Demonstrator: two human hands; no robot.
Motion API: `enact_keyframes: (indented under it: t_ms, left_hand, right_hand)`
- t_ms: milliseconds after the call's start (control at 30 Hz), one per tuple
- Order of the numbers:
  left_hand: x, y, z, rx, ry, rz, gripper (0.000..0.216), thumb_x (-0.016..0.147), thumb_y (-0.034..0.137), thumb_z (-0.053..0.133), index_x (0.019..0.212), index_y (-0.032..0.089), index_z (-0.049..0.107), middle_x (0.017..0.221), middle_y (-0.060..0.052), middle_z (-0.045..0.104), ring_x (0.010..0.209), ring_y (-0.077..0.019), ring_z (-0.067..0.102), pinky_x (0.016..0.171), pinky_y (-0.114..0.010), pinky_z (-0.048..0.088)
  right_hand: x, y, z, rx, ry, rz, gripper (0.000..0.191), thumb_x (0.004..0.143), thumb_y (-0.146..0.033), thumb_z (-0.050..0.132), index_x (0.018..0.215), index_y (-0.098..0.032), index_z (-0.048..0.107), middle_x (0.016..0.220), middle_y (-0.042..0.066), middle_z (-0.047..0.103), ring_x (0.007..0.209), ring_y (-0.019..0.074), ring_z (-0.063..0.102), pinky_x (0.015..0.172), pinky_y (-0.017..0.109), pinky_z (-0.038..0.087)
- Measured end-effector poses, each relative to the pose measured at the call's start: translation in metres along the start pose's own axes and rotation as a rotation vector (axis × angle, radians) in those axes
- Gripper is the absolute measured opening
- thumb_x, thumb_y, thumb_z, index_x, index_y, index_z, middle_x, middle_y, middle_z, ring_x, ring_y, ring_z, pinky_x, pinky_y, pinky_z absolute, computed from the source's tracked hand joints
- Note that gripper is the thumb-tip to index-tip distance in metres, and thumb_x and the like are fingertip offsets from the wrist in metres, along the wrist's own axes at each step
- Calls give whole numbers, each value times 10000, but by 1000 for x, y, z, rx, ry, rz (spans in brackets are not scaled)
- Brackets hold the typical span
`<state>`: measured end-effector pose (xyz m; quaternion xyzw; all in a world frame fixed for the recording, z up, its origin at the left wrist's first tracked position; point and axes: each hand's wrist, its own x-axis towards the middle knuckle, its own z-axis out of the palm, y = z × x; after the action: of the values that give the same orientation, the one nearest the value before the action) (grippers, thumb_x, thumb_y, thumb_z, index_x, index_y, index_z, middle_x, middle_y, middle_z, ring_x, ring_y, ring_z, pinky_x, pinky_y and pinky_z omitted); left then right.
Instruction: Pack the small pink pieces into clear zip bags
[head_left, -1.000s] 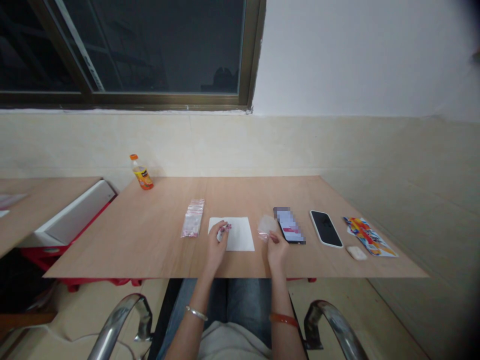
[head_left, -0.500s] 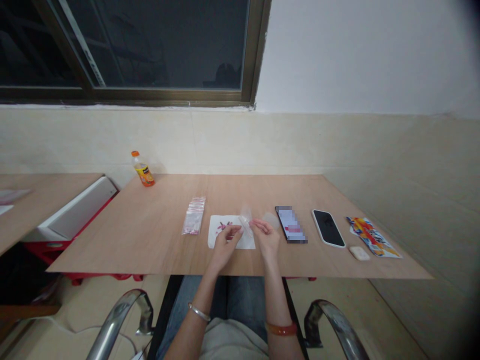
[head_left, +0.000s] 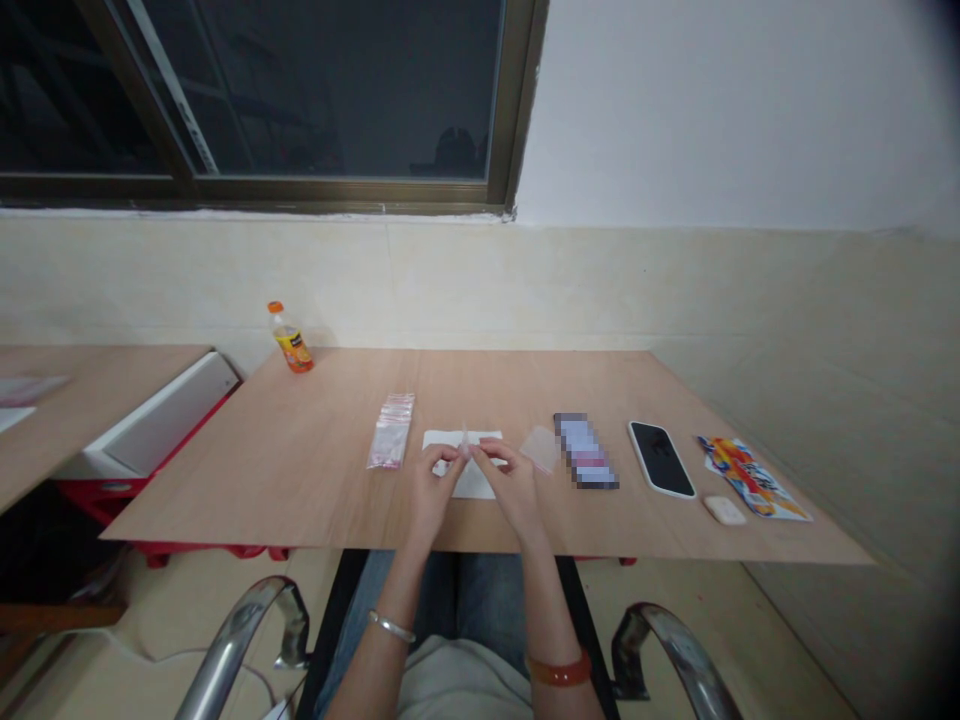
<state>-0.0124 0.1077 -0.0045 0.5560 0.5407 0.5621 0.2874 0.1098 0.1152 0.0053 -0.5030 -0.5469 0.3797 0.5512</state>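
My left hand (head_left: 431, 485) and my right hand (head_left: 510, 482) meet over a white sheet of paper (head_left: 474, 478) on the wooden table (head_left: 315, 470). Both pinch a small clear plastic bag (head_left: 465, 443) between their fingertips, held upright just above the paper. A stack of small clear bags with pink parts (head_left: 391, 443) lies to the left of my left hand. One more loose clear bag (head_left: 540, 448) lies to the right of my right hand.
Two phones (head_left: 585, 463) (head_left: 661, 458) lie right of the hands, then a colourful packet (head_left: 750, 478) and a small white case (head_left: 724, 511). An orange drink bottle (head_left: 291, 340) stands at the back left. Chrome chair arms (head_left: 240, 640) flank my lap.
My right hand picked a clear bag from the pile on the right and carried it left over the paper. My left hand left the pink pieces and now grips the same bag.
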Motion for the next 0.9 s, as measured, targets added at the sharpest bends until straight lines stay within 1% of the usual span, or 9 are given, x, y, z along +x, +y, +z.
enact_keyframes:
  t_ms: [200,400,467,500,533,600,667,767,900]
  left_hand:
    - [1,7,-7,93,6,57,184,746,342,598,660,181,580,701,-19,619,727,-174,566,699,-278,406]
    - [0,12,-8,226,-86,132,176,769,337,573,674,190,590,719,-27,623,735,-179,569,691,-283,407]
    - [-1,15,-8,257,-126,180,141,764,337,587,769,198,611,816,-43,642,828,-200,580,757,-312,419]
    - [-2,16,-8,278,-142,212,176,745,339,613,857,205,616,913,-55,644,912,-218,572,812,-336,416]
    - [-2,18,-9,306,-156,247,287,715,340,649,968,214,603,1037,-69,624,1012,-237,545,878,-366,398]
    - [-2,20,-10,378,-177,311,583,649,319,713,1188,241,504,1281,-83,499,1202,-267,425,998,-420,318]
    - [-2,20,-11,447,-214,347,754,629,281,730,1304,268,394,1414,-74,358,1306,-273,298,1059,-445,239]
    - [-2,18,-11,502,-280,371,706,689,240,680,1322,293,371,1442,-48,325,1337,-247,252,1074,-436,207]
    - [-2,15,-12,475,-287,362,611,707,258,670,1269,273,432,1356,-49,449,1279,-229,350,1049,-402,248]
  right_hand:
    - [-4,-11,-4,-69,-99,-51,270,726,-405,612,867,-192,698,898,64,701,806,206,629,660,294,462]
    - [-4,-11,3,35,-76,7,180,726,-326,585,782,-178,672,797,47,703,761,193,638,615,273,478]
    - [-3,-8,5,112,-38,19,146,702,-287,586,758,-168,650,760,43,695,725,183,638,625,275,486]
    - [-2,-6,5,143,-19,30,135,688,-273,589,752,-165,638,748,42,692,707,179,637,631,279,489]
    - [-1,-5,5,167,-4,41,130,674,-263,593,748,-162,628,743,42,690,694,176,636,636,283,492]
    - [0,-3,3,198,10,61,130,655,-255,603,748,-164,599,729,37,684,680,171,632,627,278,494]
    - [1,-3,0,233,-9,84,147,651,-260,614,755,-178,551,680,14,666,645,160,622,570,254,484]
    - [-1,-6,-3,303,-74,131,218,661,-289,627,776,-210,461,647,-19,651,591,145,606,498,223,459]
    - [-4,-10,-7,286,-170,119,225,685,-332,625,739,-212,443,713,-1,652,633,149,605,513,229,465]
